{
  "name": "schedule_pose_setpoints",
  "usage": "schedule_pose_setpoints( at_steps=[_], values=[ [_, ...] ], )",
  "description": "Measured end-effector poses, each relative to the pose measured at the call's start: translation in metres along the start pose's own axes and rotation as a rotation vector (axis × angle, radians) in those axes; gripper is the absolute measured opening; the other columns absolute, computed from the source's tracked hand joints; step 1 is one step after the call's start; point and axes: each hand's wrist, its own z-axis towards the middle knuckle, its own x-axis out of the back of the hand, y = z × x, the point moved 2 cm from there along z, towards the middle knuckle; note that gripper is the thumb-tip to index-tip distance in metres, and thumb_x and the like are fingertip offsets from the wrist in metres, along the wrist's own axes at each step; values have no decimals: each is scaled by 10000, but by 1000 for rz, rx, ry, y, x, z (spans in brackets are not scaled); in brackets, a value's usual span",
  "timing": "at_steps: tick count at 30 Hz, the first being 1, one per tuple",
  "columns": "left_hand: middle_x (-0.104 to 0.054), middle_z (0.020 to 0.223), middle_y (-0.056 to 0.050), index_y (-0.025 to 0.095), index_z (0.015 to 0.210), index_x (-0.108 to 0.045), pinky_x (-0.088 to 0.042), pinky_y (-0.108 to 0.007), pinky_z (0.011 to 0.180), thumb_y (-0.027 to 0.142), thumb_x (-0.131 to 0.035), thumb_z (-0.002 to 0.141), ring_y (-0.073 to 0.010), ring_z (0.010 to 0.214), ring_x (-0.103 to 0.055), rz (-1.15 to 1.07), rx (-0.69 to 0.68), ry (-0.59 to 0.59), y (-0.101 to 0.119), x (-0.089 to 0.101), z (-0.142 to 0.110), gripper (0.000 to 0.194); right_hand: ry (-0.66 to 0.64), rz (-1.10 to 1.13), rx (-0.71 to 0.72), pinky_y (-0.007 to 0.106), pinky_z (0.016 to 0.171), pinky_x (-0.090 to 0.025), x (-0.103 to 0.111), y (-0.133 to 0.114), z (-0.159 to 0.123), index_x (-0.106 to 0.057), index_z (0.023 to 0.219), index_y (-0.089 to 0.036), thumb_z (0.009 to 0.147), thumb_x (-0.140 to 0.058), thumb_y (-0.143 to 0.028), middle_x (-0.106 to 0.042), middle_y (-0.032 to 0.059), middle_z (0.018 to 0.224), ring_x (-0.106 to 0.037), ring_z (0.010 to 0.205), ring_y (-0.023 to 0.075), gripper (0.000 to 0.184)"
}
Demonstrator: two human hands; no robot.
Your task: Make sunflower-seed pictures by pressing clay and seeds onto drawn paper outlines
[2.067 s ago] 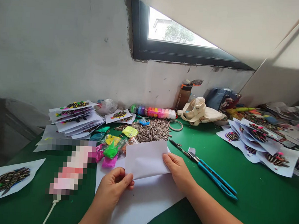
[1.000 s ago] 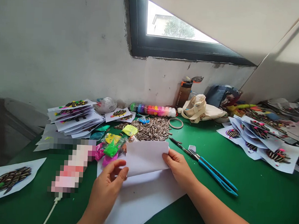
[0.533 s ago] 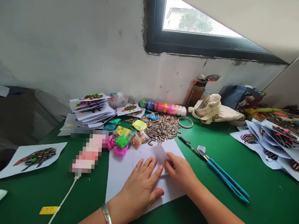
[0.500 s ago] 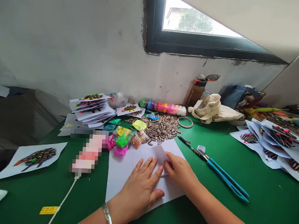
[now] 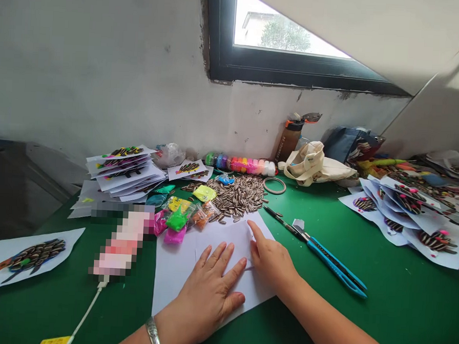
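Observation:
A white sheet of paper (image 5: 172,271) lies on the green table (image 5: 399,314), with a smaller folded white piece (image 5: 229,239) on top of it. My left hand (image 5: 207,294) lies flat on the folded piece, fingers spread. My right hand (image 5: 269,259) rests beside it on the piece's right edge, index finger stretched along that edge and pressing it down. Neither hand holds anything.
Blue-handled scissors (image 5: 332,264) lie right of my hands. Behind the paper are a heap of sunflower seeds (image 5: 238,195), small bags of coloured clay (image 5: 179,218) and a row of clay pots (image 5: 241,165). Stacks of seed pictures (image 5: 118,168) sit at left and right (image 5: 408,207). A cloth bag (image 5: 310,168) and bottle (image 5: 291,136) stand by the wall.
The folded piece, held up in both hands before, now lies flat on the sheet. My left hand presses it and my right index finger has slid up its right edge.

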Motion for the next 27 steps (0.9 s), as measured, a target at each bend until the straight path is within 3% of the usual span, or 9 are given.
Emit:
schedule_pose_setpoints(
  at_steps=[6,12,20,23,27],
  values=[
    [-298,1558,-106,343,1494,-277,-225,-586,1131,474,-557,896,-365,1420,-264,-30,19,-53,7,10,8,673,30,-128,139,275,599,-406,-8,-1,3,-351,1454,-185,873,-435,-125,-738,74,819,-683,716,218,590],
    [-233,1577,-106,343,1520,-164,-181,-594,1142,476,-469,942,-353,1444,-194,-22,-22,-5,9,4,7,666,8,-202,200,288,649,-411,-7,-6,-1,-563,1243,-172,877,-481,-140,-726,102,843,-674,750,231,377],
    [-221,1585,-84,377,1498,-235,-167,-605,1137,501,-395,966,-346,1451,-168,-24,-23,-13,6,2,6,568,158,132,22,248,795,-432,5,23,6,-604,1208,-211,949,-432,-184,-686,71,1054,-640,938,177,313],
    [-216,1585,-94,372,1501,-226,-170,-611,1135,501,-382,970,-349,1452,-161,-25,-20,-27,7,3,6,569,148,127,84,227,762,-417,7,27,13,-638,1142,-231,955,-438,-182,-664,42,1008,-623,897,153,278],
    [-214,1584,-103,368,1503,-225,-176,-621,1133,515,-355,975,-350,1451,-161,-22,-21,-30,8,4,7,564,113,-54,194,228,682,-377,5,22,19,-659,931,-229,966,-435,-198,-637,21,925,-592,835,143,229]
  ],
)
